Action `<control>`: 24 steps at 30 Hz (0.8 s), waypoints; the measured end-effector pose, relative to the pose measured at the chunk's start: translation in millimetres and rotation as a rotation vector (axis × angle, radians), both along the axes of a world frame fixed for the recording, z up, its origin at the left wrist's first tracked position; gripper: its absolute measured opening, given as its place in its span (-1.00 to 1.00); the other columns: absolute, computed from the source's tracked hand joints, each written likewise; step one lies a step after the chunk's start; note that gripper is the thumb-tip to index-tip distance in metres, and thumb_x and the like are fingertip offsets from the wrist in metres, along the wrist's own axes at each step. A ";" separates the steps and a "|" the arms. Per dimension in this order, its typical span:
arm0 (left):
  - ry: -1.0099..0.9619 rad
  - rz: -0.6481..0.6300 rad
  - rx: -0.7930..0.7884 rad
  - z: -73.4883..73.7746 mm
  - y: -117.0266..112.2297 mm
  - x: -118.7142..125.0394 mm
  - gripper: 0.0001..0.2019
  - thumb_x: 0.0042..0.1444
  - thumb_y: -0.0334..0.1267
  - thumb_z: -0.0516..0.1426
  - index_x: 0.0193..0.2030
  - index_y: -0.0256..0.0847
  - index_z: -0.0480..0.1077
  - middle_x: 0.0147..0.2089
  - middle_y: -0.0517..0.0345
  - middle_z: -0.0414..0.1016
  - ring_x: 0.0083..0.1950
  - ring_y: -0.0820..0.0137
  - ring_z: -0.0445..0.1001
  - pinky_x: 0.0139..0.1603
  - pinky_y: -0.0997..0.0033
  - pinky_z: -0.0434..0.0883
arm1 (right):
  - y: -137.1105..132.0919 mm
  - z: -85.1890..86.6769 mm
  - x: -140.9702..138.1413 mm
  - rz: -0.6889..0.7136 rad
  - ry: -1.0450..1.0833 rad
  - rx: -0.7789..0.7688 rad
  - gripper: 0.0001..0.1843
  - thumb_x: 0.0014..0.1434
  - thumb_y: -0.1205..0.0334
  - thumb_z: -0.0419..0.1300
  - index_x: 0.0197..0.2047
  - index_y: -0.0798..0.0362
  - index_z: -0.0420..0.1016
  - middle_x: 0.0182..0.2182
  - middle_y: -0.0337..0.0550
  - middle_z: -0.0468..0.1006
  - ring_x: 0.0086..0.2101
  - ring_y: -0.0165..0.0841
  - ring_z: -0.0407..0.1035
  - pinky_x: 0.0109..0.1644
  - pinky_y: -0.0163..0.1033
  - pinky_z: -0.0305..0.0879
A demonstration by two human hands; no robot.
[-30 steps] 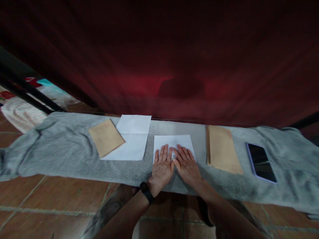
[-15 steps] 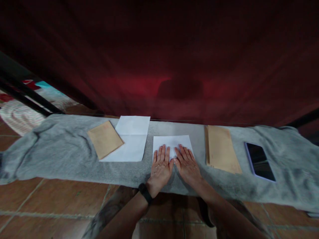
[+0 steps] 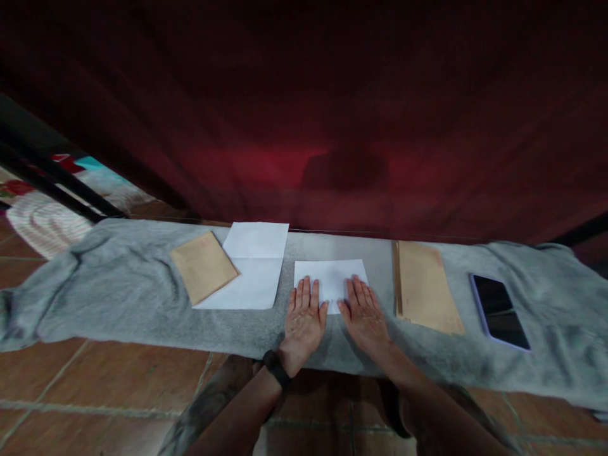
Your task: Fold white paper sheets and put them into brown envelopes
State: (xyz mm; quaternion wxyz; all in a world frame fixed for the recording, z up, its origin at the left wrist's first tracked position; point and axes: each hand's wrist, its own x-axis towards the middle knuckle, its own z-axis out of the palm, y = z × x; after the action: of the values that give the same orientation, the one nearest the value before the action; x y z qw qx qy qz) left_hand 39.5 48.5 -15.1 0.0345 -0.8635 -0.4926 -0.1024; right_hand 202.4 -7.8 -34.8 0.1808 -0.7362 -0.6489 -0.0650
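Note:
A folded white sheet (image 3: 331, 278) lies on the grey cloth (image 3: 123, 297) in front of me. My left hand (image 3: 304, 320) rests flat on its near left corner, fingers stretched out, a black band on the wrist. My right hand (image 3: 365, 313) lies flat on the near right corner, fingers also stretched. A gap of bare paper shows between the two hands.
To the left, a brown envelope (image 3: 203, 265) overlaps an unfolded white sheet (image 3: 254, 266). A stack of brown envelopes (image 3: 425, 285) lies to the right, and past it a phone (image 3: 500, 309). A dark red curtain (image 3: 332, 126) hangs behind. Tiled floor (image 3: 95, 386) lies below the cloth's edge.
Both hands have slid apart along the near edge of the folded sheet, left hand leftward and right hand rightward. They were touching in the middle before.

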 end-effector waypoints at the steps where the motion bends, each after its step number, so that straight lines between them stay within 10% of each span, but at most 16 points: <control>1: -0.004 0.001 0.005 0.1 0.1 -0.2 -0.42 0.40 -0.09 -0.11 0.46 -0.33 0.05 0.50 -0.20 0.02 0.50 0.12 0.05 0.45 0.00 0.11 | 0.0 -0.5 0.5 -0.001 -0.004 0.002 -0.36 0.45 0.03 -0.11 0.45 0.23 0.05 0.43 0.17 0.01 0.39 -0.08 -0.03 0.40 0.09 0.01; 24: 0.005 -0.004 0.036 0.3 1.3 0.1 -0.42 0.39 -0.08 -0.08 0.46 -0.33 0.06 0.49 -0.22 0.04 0.50 0.11 0.05 0.45 0.00 0.11 | -3.1 -2.8 10.3 -0.035 -0.066 -0.009 -0.32 0.43 -0.02 -0.07 0.43 0.27 0.08 0.43 0.19 0.02 0.38 -0.05 -0.01 0.40 0.06 0.00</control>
State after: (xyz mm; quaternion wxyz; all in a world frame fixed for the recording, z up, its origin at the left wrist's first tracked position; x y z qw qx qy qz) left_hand 39.5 49.8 -14.8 0.0508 -0.8641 -0.4888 -0.1092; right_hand 212.7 -10.9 -37.6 0.1551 -0.7456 -0.6418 -0.0896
